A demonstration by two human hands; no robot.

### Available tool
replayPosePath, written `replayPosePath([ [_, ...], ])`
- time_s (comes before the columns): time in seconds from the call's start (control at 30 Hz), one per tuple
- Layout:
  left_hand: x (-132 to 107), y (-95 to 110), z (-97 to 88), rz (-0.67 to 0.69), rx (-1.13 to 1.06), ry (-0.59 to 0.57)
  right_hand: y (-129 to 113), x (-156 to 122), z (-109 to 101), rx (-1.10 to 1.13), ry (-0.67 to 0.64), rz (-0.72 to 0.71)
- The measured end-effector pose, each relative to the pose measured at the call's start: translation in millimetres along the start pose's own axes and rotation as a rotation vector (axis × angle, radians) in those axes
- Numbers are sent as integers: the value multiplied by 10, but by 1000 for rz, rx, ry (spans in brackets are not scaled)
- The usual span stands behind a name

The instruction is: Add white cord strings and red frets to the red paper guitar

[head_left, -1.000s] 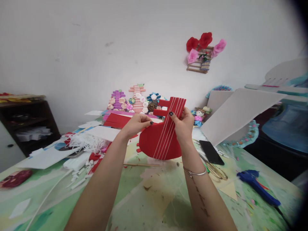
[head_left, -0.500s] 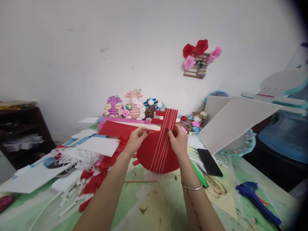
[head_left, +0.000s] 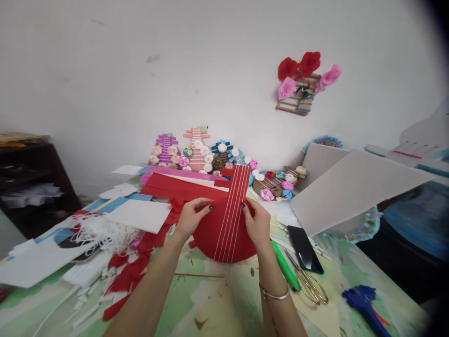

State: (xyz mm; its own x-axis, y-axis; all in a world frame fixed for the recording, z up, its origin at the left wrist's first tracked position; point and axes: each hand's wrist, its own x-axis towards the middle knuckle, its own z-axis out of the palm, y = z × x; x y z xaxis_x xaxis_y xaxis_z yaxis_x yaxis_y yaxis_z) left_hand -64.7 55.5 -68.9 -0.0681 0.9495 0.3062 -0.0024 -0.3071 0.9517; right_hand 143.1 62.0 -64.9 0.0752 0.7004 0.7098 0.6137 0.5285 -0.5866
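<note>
Between my hands is a red craft lute (head_left: 219, 236), a round-bodied cutout with a straight neck, white strings running down it and pegs on the neck's left side. My left hand (head_left: 192, 214) pinches the upper left edge of its body, thumb in front. At the base of the neck, my right hand (head_left: 257, 220) grips the right edge, thumb also in front and fingers behind. The lute tilts up above the table, its lower edge nearest me. Red strips (head_left: 182, 187) lie behind it on the left.
White string (head_left: 101, 234), white boards (head_left: 140, 215) and red scraps cover the table's left. On the right lie a black phone (head_left: 305, 249), gold-handled scissors (head_left: 312, 288), a green cutter (head_left: 285, 266) and a blue glue gun (head_left: 366, 306). Decorated lutes (head_left: 196, 150) lean along the wall.
The view has shifted a little. My hands keep their hold on the red lute, which now sits slightly lower and farther left, with its neck more upright.
</note>
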Motion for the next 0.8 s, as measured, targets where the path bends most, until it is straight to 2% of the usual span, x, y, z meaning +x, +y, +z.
replayPosePath([
  [0.23, 2, 94, -30, 55, -5, 52, 4, 6, -36, 51, -10, 46],
  [0.33, 99, 251, -48, 82, -43, 129, -12, 2, -35, 52, -8, 35],
  [0.43, 274, 458, -35, 144, 24, 175, -36, -2, -31, 50, -14, 20],
  [0.6, 502, 680, 42, 167, 102, 24, -75, 1, -33, 29, -26, 20],
  [0.8, 538, 674, 93, 191, 87, 29, -80, 6, -36, 39, -26, 14],
])
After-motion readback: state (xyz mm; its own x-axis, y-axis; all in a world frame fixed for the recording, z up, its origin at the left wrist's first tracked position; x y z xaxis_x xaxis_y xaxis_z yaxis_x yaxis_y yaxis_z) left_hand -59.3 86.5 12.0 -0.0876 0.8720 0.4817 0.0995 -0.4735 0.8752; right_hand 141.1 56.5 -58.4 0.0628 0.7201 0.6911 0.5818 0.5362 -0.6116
